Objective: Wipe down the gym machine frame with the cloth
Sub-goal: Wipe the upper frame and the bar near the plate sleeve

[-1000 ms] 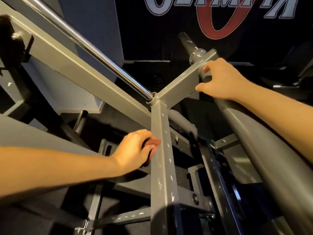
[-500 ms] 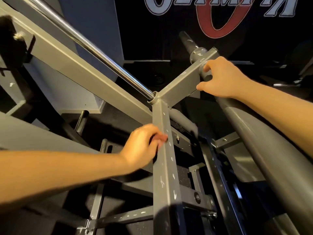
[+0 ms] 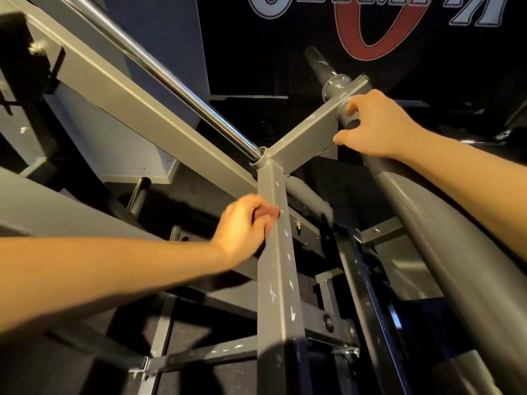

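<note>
1. Cloth [image 3: 266, 213], a small reddish wad, sits bunched in the left hand [image 3: 242, 226], whose fingers are curled round it. Only a sliver shows between fingers and thumb, pressed against the left face of the grey square post [image 3: 278, 280], a little below the welded joint [image 3: 266, 161].
2. Up on the slanting cross arm [image 3: 308, 135], the right hand [image 3: 373, 126] grips the far end, thumb beneath and fingers curled over the round collar. It looks like a brace, and a firm hold there should steady the body against the wiping pressure.
3. For a good pass, spread the wad flatter so that fabric rather than knuckle meets the metal, then run it along the post in one long stroke instead of short dabs.
4. Lower down, pale flecks [image 3: 292, 312] dot the front face of the post. Whether they are dirt or chipped paint cannot be told, so try one firm rub before scrubbing hard.
5. At present only the left face is in contact with the wad; rolling the wrist round the corner would bring in the front face.
6. At the joint a chrome bar [image 3: 171, 72] enters a socket; wipe round its rim with fingertips out of the gap
</note>
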Available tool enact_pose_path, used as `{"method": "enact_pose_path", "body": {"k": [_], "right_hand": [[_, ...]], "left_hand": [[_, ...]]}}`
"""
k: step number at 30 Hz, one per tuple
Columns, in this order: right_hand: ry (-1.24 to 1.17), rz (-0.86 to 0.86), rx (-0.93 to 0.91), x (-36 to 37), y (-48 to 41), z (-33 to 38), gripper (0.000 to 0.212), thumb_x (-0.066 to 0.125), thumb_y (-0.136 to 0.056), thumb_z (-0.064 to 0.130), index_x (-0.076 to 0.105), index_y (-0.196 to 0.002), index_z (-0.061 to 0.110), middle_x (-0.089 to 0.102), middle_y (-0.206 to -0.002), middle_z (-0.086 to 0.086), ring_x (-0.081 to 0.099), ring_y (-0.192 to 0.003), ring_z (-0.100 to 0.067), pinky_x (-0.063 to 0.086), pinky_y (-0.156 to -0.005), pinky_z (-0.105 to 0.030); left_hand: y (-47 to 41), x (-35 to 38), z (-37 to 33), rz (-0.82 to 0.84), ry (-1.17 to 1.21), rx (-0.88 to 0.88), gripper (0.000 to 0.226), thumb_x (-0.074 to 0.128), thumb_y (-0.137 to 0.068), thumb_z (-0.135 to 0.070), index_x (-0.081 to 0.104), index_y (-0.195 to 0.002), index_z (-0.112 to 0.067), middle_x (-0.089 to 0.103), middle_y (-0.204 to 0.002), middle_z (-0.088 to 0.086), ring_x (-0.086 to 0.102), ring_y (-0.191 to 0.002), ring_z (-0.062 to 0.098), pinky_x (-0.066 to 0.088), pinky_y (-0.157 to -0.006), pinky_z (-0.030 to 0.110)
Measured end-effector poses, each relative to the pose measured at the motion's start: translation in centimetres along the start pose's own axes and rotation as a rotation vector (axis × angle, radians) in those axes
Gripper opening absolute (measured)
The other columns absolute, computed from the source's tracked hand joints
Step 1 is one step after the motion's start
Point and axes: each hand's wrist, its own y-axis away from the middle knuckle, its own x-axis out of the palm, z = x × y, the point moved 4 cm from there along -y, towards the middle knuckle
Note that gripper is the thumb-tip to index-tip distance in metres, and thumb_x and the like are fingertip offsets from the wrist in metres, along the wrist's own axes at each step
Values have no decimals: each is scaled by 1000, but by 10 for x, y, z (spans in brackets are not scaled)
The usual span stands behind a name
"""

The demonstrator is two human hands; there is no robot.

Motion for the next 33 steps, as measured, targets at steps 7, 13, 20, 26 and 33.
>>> {"method": "enact_pose_path", "body": {"k": [7, 13, 20, 26, 33], "right_hand": [[26, 10, -7, 1, 0, 1, 50, 78, -83, 37, 62, -121, 8, 54, -129, -15, 56, -108, -28, 42, -82, -34], [21, 19, 28, -3, 3, 4, 51, 77, -83, 36, 63, -122, 8, 53, -132, -15, 57, -113, -31, 42, -82, -34], [39, 112, 147, -15, 35, 3, 74, 78, -82, 36, 47, -143, 7, 42, -145, -21, 48, -127, -40, 46, -98, -44], [157, 231, 204, -12, 102, -1, 88, 78, -81, 39, 27, -147, 13, 38, -141, -20, 50, -121, -42, 49, -91, -46], [171, 289, 166, -25, 116, 16, 93, 75, -84, 50, 24, -153, 14, 5, -168, -18, 29, -146, -42, 41, -111, -51]], "left_hand": [[77, -7, -22, 313, -38, 308, 9, 60, -99, -17, 60, -90, -18, 56, -90, -11, 58, -87, 12, 51, -80, 33], [-11, -1, 21, 14, -43, 23, 11, 64, -98, -17, 66, -89, -23, 65, -90, -11, 63, -89, 3, 56, -84, 34], [93, -2, -21, 296, -61, 218, 13, 57, -101, -22, 54, -89, -17, 53, -91, -11, 55, -89, 10, 46, -78, 22], [41, -9, -9, 284, -35, 68, 11, 68, -96, -17, 61, -88, -20, 66, -94, -9, 65, -92, 7, 58, -89, 37], [86, -7, -28, 308, -73, 112, 15, 68, -96, -21, 57, -87, -19, 61, -91, -8, 62, -87, 7, 56, -82, 35]]}}
